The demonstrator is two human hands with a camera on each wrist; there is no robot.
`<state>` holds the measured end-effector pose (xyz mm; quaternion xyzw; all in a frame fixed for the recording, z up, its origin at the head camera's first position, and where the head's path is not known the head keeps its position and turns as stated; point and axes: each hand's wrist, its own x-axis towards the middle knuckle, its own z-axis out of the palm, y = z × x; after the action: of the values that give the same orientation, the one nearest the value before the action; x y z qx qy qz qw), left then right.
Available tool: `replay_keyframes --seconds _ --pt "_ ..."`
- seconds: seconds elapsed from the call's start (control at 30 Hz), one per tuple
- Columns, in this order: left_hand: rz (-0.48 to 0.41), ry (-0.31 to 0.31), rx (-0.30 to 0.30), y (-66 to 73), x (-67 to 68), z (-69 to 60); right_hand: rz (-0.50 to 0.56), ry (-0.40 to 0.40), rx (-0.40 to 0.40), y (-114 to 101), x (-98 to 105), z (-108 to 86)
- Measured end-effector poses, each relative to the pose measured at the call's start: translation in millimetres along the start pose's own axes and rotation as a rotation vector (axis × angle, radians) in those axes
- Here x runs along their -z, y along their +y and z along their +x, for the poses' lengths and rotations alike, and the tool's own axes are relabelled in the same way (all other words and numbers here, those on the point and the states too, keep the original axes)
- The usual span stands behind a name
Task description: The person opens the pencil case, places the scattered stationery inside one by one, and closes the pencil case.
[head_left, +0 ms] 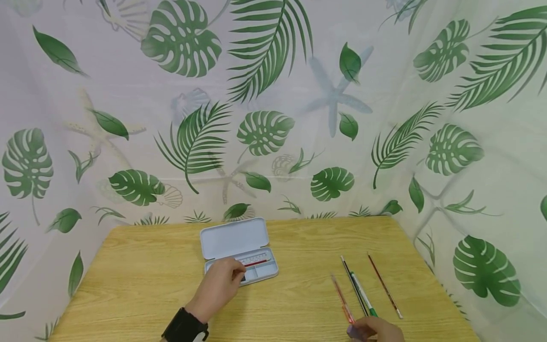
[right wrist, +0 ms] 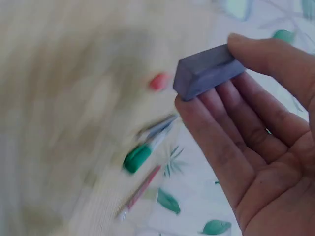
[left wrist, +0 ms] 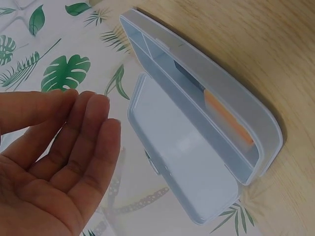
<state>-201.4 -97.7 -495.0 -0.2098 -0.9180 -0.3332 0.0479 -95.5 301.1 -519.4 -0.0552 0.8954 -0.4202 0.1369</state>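
Block [right wrist: 209,71] at five o'clock, pinched in right hand [head_left: 378,329]; we judge shallow hold risks drop. Left hand [head_left: 221,284] narrow, empty.

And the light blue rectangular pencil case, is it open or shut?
Open. The light blue rectangular pencil case has its lid folded back, leaving its compartments uncovered in the head view.

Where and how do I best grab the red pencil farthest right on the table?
I'd pinch the red pencil around mid-shaft, coming from above and its right: it is thin and lies flat, and the green-ended pen lies to its left. The right hand pinches a grey block, which probably needs setting down first.
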Motion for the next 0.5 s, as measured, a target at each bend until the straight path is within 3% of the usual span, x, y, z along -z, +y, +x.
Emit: replay_keyframes --seconds 0.1,0.17,0.33,0.5 --pt "-0.004 -0.007 0.004 0.4 -0.1 0.2 0.045 0.168 -0.027 -11 -12 -0.1" --pt "-0.011 -0.012 0.006 0.9 -0.3 0.3 0.079 0.206 -0.033 -20 -16 1.7" --pt "-0.030 -0.012 -0.007 2.2 -1.4 -0.4 0.147 0.205 -0.025 -40 -18 8.2" --pt "-0.031 -0.006 -0.025 3.4 -2.5 -0.2 0.121 0.205 0.068 -55 -16 20.4"
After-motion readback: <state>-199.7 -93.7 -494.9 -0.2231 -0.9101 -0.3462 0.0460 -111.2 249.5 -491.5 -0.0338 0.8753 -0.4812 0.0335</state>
